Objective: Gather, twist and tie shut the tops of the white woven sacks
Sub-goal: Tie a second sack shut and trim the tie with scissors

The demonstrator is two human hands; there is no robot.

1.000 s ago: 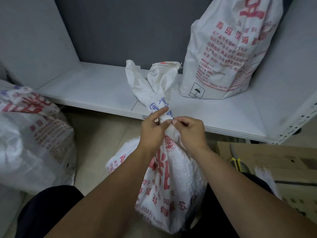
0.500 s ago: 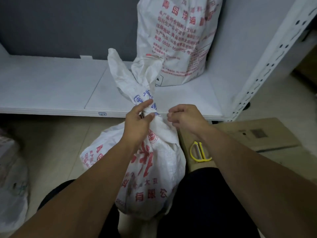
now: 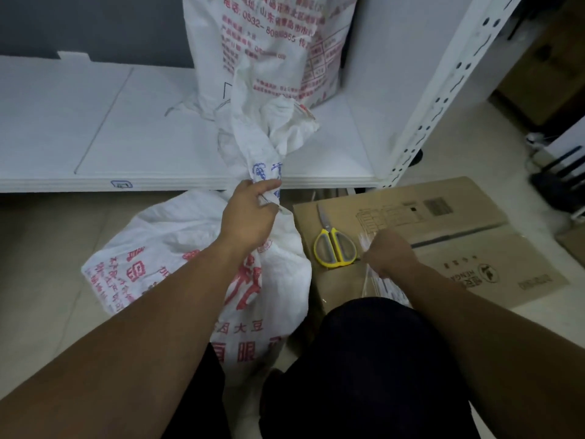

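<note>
since the white woven sack (image 3: 196, 248) just left of the cardboard box (image 3: 459, 217) is soft, crinkly cloth over what i judge to be a heavy, loose fill, i'd treat the body as dead weight and work only at the neck (image 3: 266, 172), where the fabric is bunched into a stiff rope. woven plastic of this kind tends to be slick and springy, so i expect the twist would unwind if let go. my left hand (image 3: 247, 217) is wrapped round that neck, fingers and thumb curled tight on it, beside the box's far left corner, with the loose top flaring above. my right hand (image 3: 391, 255) is on the box, just right of the yellow scissors (image 3: 334, 248), knuckles up over a bundle of pale strips (image 3: 384, 285). its fingers are hidden from me, so i cannot tell whether they have closed on one. a second sack (image 3: 269, 42) stands on the shelf (image 3: 126, 137) beyond the box.
</note>
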